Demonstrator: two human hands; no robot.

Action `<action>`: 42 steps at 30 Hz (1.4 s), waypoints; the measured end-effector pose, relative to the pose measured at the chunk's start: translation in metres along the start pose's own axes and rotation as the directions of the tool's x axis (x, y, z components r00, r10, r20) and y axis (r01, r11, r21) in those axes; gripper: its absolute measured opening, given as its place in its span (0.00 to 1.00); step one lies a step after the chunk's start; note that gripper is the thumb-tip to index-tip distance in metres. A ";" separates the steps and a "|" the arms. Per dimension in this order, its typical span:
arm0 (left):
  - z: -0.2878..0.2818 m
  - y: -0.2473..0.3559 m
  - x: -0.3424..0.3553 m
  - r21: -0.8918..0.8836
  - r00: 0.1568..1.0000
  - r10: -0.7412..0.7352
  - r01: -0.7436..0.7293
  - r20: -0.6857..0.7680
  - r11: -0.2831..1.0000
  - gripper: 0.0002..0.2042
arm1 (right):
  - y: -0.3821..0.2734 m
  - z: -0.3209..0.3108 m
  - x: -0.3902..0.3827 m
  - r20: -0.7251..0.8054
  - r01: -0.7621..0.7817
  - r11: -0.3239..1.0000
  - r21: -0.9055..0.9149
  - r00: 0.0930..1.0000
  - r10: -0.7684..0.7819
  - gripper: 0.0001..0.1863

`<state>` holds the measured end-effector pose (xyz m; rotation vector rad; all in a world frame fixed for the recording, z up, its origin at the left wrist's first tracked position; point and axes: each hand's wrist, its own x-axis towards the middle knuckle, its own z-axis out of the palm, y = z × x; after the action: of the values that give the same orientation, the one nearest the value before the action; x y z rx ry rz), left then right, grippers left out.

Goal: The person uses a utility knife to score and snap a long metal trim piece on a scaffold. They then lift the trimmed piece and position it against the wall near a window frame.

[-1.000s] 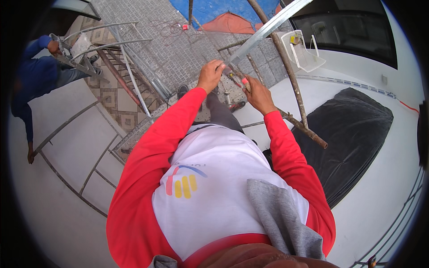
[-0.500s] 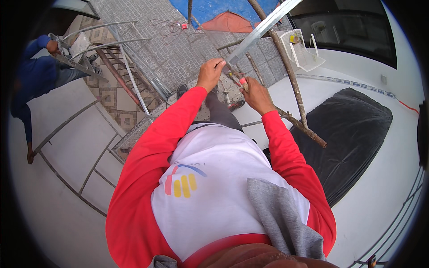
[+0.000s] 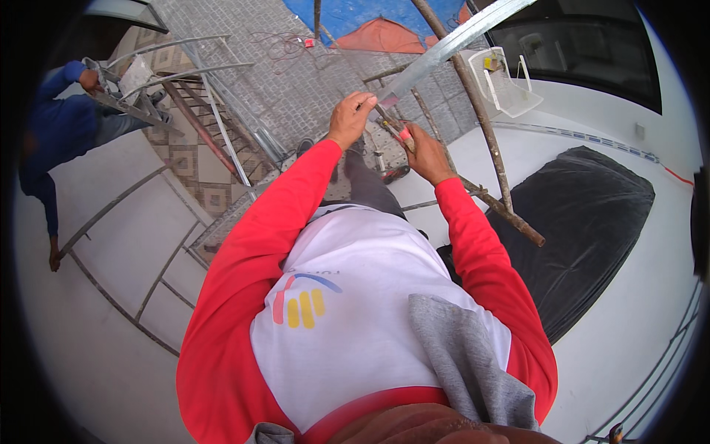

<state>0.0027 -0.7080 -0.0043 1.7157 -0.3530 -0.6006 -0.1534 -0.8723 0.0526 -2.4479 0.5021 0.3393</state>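
Observation:
My left hand (image 3: 352,120) is closed round the near end of a long, shiny metal channel (image 3: 451,46), which slants up and away to the right. My right hand (image 3: 430,155) grips a hand tool that looks like tin snips (image 3: 404,135), with red and yellow on its handles. The head of the snips is at the channel's near end, close to my left fingertips; whether the jaws bite the metal is too small to tell.
Rusty scaffold poles (image 3: 477,111) cross just right of my hands. A white plastic chair (image 3: 510,87) and a black sheet (image 3: 573,222) lie beyond. At left, a co-worker in blue (image 3: 63,122) touches metal frames. Blue tarp (image 3: 347,16) and a red cable (image 3: 277,50) are ahead.
The snips have tilted a little, their handles now lying lower beside the channel's end. The channel shifts slightly right in view; both hands keep their grip.

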 end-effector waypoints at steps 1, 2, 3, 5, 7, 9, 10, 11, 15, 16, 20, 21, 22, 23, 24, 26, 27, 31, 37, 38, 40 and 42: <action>-0.002 0.000 0.001 -0.026 0.999 -0.047 0.048 0.024 0.999 0.15 | 0.001 0.001 0.001 -0.022 0.021 1.000 0.006 1.000 -0.021 0.19; -0.003 -0.001 0.002 -0.052 0.997 -0.059 0.061 0.051 0.997 0.15 | 0.003 0.001 0.001 -0.028 0.034 0.999 0.012 0.999 -0.034 0.19; -0.005 -0.001 0.005 -0.078 0.994 -0.073 0.079 0.079 0.994 0.15 | 0.005 0.000 0.002 -0.042 0.057 0.998 0.018 0.998 -0.056 0.18; -0.007 -0.002 0.007 -0.108 0.992 -0.058 0.070 0.115 0.992 0.14 | 0.008 0.000 0.003 -0.057 0.083 0.996 0.035 0.995 -0.081 0.19; -0.008 -0.002 0.009 -0.116 0.992 0.005 0.010 0.127 0.993 0.13 | 0.010 0.000 0.006 -0.064 0.095 0.994 0.056 0.994 -0.091 0.19; -0.007 -0.003 0.009 -0.061 0.996 0.056 -0.051 0.074 0.997 0.14 | 0.008 0.001 0.008 -0.037 0.070 0.996 0.046 0.997 -0.069 0.22; -0.006 -0.004 0.009 -0.036 0.995 0.091 -0.089 0.045 0.995 0.14 | 0.006 0.001 0.009 -0.027 0.050 0.998 0.039 0.998 -0.049 0.23; -0.005 -0.004 0.009 0.005 0.996 0.084 -0.084 -0.006 0.996 0.15 | 0.004 0.001 0.010 -0.024 0.043 0.998 0.037 0.999 -0.042 0.24; -0.005 -0.008 0.006 0.114 0.991 0.088 -0.076 -0.098 0.991 0.16 | -0.005 -0.003 0.007 -0.036 -0.029 0.997 0.071 0.999 0.031 0.28; -0.005 -0.009 0.005 0.133 0.992 0.088 -0.076 -0.088 0.988 0.16 | -0.006 -0.004 0.006 -0.052 -0.038 0.995 0.092 0.998 0.043 0.29; -0.004 -0.009 0.003 0.148 0.988 0.106 -0.089 -0.108 0.985 0.16 | -0.008 -0.013 0.009 -0.057 0.017 0.998 0.058 0.998 -0.013 0.29; -0.004 -0.008 0.003 0.139 0.988 0.102 -0.086 -0.113 0.987 0.16 | -0.009 -0.015 0.010 -0.051 0.018 0.999 0.038 0.999 -0.016 0.29; -0.005 -0.007 0.003 0.131 0.988 0.097 -0.082 -0.118 0.988 0.15 | -0.010 -0.016 0.011 -0.050 0.026 1.000 0.015 0.998 -0.025 0.29; -0.006 -0.006 0.003 0.130 0.990 0.085 -0.071 -0.109 0.989 0.15 | -0.011 -0.017 0.012 -0.037 0.015 1.000 0.004 0.999 -0.015 0.29; -0.006 -0.005 0.003 0.128 0.992 0.073 -0.060 -0.098 0.990 0.15 | -0.012 -0.018 0.013 -0.030 0.011 1.000 -0.011 0.999 -0.011 0.28; -0.008 -0.002 0.004 0.126 0.995 0.054 -0.044 -0.080 0.991 0.15 | -0.014 -0.019 0.014 -0.020 0.005 0.999 -0.036 1.000 -0.006 0.28; -0.009 -0.001 0.005 0.127 0.996 0.047 -0.038 -0.071 0.991 0.15 | -0.015 -0.020 0.014 -0.016 0.004 0.999 -0.044 1.000 -0.004 0.28; -0.010 0.002 0.004 0.131 0.995 0.072 -0.062 -0.071 0.989 0.15 | -0.016 -0.021 0.014 -0.013 0.009 0.998 -0.069 1.000 -0.010 0.27; -0.012 0.003 0.005 0.148 0.998 0.050 -0.043 -0.044 0.988 0.16 | -0.016 -0.021 0.016 0.049 -0.058 0.997 -0.044 0.997 0.060 0.24; -0.012 0.003 0.005 0.146 0.998 0.036 -0.029 -0.044 0.989 0.16 | -0.016 -0.020 0.016 0.064 -0.070 0.997 -0.041 0.995 0.073 0.23; -0.011 0.004 0.006 0.143 0.999 0.005 0.001 -0.044 0.990 0.16 | -0.016 -0.020 0.017 0.081 -0.086 0.996 -0.039 0.993 0.089 0.22; -0.009 0.005 0.006 0.112 0.998 0.024 -0.017 -0.064 0.994 0.16 | -0.016 -0.020 0.018 0.063 -0.070 0.997 -0.021 0.995 0.071 0.21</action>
<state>0.0133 -0.7051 0.0005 1.8318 -0.3631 -0.5162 -0.1283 -0.8776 0.0701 -2.4330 0.5606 0.4519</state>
